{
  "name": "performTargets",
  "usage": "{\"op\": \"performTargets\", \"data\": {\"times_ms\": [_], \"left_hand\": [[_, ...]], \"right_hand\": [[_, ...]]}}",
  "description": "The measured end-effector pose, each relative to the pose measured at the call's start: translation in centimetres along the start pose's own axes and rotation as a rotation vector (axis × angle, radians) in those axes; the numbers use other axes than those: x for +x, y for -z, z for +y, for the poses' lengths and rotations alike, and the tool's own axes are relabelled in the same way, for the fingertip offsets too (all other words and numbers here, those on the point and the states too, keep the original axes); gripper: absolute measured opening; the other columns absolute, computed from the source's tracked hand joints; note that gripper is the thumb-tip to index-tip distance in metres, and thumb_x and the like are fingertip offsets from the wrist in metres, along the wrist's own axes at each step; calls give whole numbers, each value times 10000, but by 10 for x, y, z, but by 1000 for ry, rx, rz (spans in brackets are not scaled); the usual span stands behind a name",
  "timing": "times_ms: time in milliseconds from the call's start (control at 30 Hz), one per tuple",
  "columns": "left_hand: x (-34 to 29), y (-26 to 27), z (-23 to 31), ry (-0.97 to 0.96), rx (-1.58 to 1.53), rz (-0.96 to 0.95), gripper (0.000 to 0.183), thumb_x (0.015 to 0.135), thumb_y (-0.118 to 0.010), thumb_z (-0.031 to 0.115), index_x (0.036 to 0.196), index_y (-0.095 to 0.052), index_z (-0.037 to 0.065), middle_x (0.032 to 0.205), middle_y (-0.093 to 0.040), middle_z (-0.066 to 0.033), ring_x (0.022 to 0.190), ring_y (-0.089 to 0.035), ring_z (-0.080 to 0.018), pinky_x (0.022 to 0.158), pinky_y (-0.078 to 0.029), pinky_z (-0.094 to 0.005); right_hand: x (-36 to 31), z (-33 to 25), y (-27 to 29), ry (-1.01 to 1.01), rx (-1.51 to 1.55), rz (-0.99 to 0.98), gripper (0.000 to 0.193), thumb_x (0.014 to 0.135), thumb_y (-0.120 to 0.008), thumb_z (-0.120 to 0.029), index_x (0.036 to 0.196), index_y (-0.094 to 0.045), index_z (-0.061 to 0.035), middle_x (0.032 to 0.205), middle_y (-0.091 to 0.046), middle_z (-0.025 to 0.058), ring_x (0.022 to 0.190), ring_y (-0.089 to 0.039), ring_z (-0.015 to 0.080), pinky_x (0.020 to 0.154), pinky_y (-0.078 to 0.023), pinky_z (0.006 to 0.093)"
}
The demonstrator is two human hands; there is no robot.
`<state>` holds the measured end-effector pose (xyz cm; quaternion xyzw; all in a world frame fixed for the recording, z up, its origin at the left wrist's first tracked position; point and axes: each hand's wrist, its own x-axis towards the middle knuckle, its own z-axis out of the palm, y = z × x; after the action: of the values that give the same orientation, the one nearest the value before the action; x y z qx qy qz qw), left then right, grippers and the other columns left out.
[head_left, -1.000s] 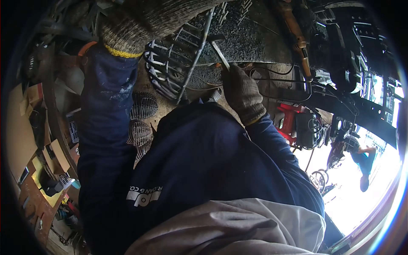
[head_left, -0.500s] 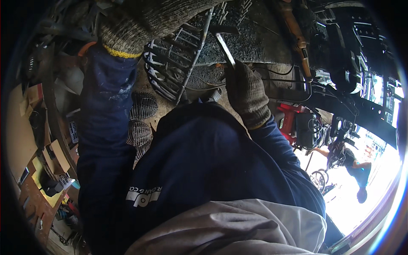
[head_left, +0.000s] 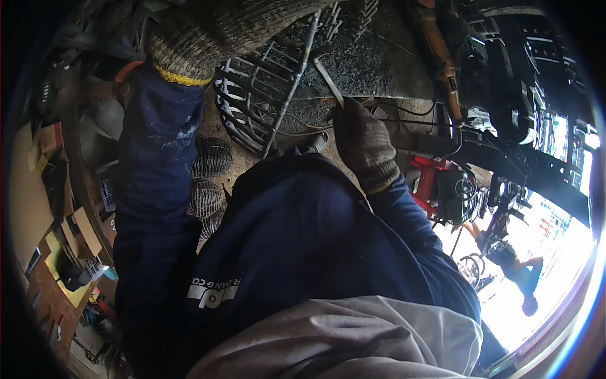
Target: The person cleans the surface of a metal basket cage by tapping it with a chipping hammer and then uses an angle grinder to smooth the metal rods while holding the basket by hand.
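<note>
My right hand (head_left: pixel 365 139), in a brown knit glove, is closed round the handle of a chipping hammer (head_left: pixel 327 79). The hammer's dark, narrow head meets the long straight rod of a rounded metal-bar cage (head_left: pixel 255 101); whether it touches the rod I cannot tell. My left hand (head_left: pixel 218 38), in a similar glove with a yellow cuff edge, reaches over the cage's far side. Its fingers run out at the upper edge, so their grip is hidden. The cage lies tilted in front of me.
Wire baskets (head_left: pixel 211 158) stand beside my left sleeve. A tool with a wooden handle (head_left: pixel 439 47) lies at the far right, near dark metal framing (head_left: pixel 505 76). Cables cross the area by my right hand. Another person (head_left: pixel 514 265) is in the bright background, near a red machine (head_left: pixel 424 183).
The hammer head has swung left and slightly toward me, up to the cage's rod. My left hand has hardly moved. The person in the background has shifted.
</note>
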<state>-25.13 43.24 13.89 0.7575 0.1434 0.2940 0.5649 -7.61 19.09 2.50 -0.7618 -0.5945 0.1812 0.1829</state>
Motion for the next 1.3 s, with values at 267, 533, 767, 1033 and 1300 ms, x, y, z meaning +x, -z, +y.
{"op": "performTargets", "data": {"times_ms": [267, 533, 767, 1033, 1300], "left_hand": [[-2, -7, 9, -64, 148, 37, 359, 972, -732, 320, 1169, -738, 20, 1123, -767, -122, 1027, -729, -162, 895, -583, -273], [-8, -15, 35, 67, 105, 52, 374, 958, -755, 304, 1183, -724, 6, 1120, -764, -114, 1036, -729, -181, 902, -581, -295], [-4, -16, 18, 92, 3, 70, 407, 962, -740, 366, 1200, -732, 36, 1104, -770, -89, 984, -724, -162, 865, -582, -304], [-3, -3, 19, 104, 103, 14, 419, 966, -732, 385, 1188, -732, 30, 1049, -781, -83, 915, -733, -139, 804, -594, -294], [1, -2, 15, 53, 232, -1, 342, 958, -755, 321, 1126, -741, 23, 1050, -776, -77, 955, -736, -139, 822, -600, -277]], "right_hand": [[7, -7, -2, -89, -60, -96, 187, 1026, -565, -166, 1150, -623, -38, 933, -668, 163, 833, -688, 370, 654, -543, 449], [3, -15, 5, -168, 77, -65, 178, 1031, -574, -180, 1109, -611, -24, 923, -642, 181, 821, -657, 401, 658, -534, 476], [-4, -8, -1, 56, 216, 132, 215, 1026, -592, -233, 1103, -608, -33, 892, -660, 200, 822, -675, 430, 664, -526, 504], [-9, -7, -1, -34, 132, 45, 271, 1034, -574, -264, 1206, -612, -58, 935, -702, 184, 829, -699, 405, 680, -543, 492], [-4, -2, -10, 121, 35, 91, 245, 1022, -597, -254, 1167, -605, -57, 950, -679, 205, 858, -678, 440, 715, -550, 511]]}}
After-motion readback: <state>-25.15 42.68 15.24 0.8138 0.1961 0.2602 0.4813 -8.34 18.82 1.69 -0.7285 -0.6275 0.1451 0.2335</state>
